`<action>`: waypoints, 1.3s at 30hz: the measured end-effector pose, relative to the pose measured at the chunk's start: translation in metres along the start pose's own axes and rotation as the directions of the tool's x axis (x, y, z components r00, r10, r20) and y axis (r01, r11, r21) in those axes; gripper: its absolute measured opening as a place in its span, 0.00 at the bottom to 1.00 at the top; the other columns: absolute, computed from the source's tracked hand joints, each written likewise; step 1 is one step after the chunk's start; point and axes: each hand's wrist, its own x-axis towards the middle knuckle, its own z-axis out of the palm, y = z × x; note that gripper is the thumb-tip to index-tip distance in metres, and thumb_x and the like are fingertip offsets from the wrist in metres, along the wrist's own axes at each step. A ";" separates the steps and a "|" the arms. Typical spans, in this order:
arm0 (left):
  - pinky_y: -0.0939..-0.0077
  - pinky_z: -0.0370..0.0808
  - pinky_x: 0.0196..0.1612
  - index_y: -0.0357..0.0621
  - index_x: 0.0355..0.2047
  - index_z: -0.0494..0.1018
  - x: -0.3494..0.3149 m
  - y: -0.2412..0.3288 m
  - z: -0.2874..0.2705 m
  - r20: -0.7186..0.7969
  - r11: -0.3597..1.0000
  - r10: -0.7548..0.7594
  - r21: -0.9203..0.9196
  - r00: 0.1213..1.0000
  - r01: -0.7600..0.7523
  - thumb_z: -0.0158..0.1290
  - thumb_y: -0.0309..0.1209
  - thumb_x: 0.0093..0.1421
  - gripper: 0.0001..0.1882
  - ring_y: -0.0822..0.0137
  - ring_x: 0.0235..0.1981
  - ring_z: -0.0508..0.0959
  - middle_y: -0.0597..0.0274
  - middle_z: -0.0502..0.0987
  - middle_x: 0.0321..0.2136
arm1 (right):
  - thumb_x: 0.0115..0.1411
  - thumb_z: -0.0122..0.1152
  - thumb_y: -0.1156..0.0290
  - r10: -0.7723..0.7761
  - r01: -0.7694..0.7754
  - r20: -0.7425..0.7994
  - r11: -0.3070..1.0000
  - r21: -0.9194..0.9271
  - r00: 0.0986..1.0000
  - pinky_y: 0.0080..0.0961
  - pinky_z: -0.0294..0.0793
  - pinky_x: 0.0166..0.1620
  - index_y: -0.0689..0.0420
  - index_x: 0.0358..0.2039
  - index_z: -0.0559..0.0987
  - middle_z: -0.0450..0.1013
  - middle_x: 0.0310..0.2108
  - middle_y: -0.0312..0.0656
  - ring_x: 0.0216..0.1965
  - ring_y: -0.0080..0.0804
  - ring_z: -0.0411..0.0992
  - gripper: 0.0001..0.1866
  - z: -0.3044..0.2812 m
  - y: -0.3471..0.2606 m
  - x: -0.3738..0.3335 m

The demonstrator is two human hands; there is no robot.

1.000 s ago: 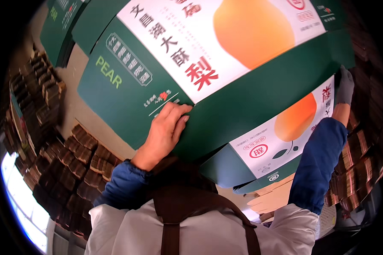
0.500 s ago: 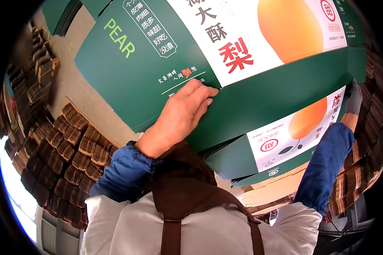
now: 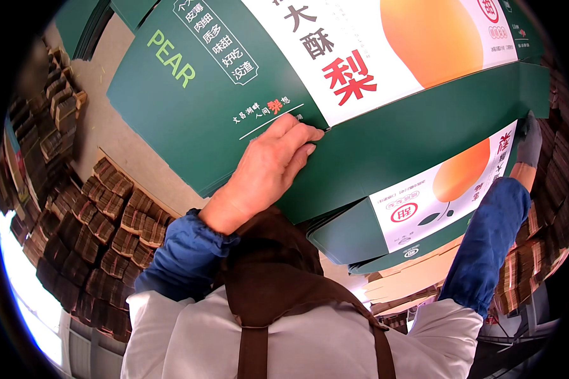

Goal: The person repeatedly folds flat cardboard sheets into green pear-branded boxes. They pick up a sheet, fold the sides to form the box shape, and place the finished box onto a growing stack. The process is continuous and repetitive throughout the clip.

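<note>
A large flat-looking green cardboard fruit carton (image 3: 423, 117) spreads before me, with white panels and yellow-orange fruit printed on it. My bare left hand (image 3: 269, 164) lies on its near left part. The fingers are curled and pinched at the slot where the side flap meets the long green panel. At the carton's far right end is my right hand (image 3: 530, 142) in a grey glove, closed at the edge; its fingertips are partly hidden. Below the long panel, a smaller printed panel (image 3: 449, 183) folds down towards me, with green flaps (image 3: 348, 234) layered at its left.
Bundled stacks of brown cardboard (image 3: 117, 221) stand on the floor at the left, and more stacks (image 3: 531, 265) rise at the right. Other green cardboard sheets (image 3: 85, 28) lie at the upper left. Pale brown board (image 3: 404, 275) shows beneath the carton's near edge.
The carton's right end and my right hand have shifted slightly to the right in view. My left hand keeps its pinch at the same slot.
</note>
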 end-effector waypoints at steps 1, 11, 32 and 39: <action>0.72 0.72 0.33 0.40 0.41 0.74 0.001 0.000 0.000 0.003 1.000 0.004 0.004 1.000 -0.004 0.54 0.19 0.56 0.12 0.61 0.28 0.73 0.57 0.71 0.30 | 0.63 0.39 0.82 -0.072 0.073 0.018 0.990 -0.119 0.997 0.25 0.67 0.56 0.65 0.58 0.68 0.69 0.56 0.48 0.56 0.36 0.68 0.22 -0.002 0.000 -0.002; 0.71 0.72 0.32 0.43 0.40 0.75 -0.001 -0.009 -0.004 0.068 0.983 -0.031 -0.181 0.997 0.043 0.55 0.20 0.56 0.11 0.62 0.27 0.75 0.59 0.71 0.28 | 0.65 0.42 0.81 -0.224 0.209 -0.070 0.962 -0.178 0.972 0.23 0.70 0.52 0.66 0.56 0.70 0.72 0.50 0.48 0.50 0.34 0.71 0.19 0.006 -0.005 -0.006; 0.72 0.71 0.31 0.40 0.44 0.76 0.000 -0.003 0.001 0.028 0.992 -0.044 -0.114 0.999 0.047 0.53 0.17 0.56 0.15 0.64 0.26 0.71 0.59 0.69 0.27 | 0.67 0.43 0.79 -0.119 0.111 -0.090 0.990 -0.089 0.989 0.21 0.69 0.51 0.64 0.56 0.70 0.72 0.50 0.45 0.49 0.30 0.70 0.18 0.004 -0.023 -0.013; 0.72 0.71 0.31 0.41 0.44 0.76 0.000 -0.003 0.001 0.027 0.994 -0.047 -0.094 0.999 0.050 0.54 0.17 0.56 0.15 0.64 0.26 0.72 0.60 0.69 0.27 | 0.65 0.44 0.81 -0.174 0.152 -0.099 0.969 -0.197 0.980 0.22 0.69 0.52 0.65 0.56 0.69 0.71 0.51 0.47 0.50 0.33 0.71 0.19 0.001 -0.019 -0.011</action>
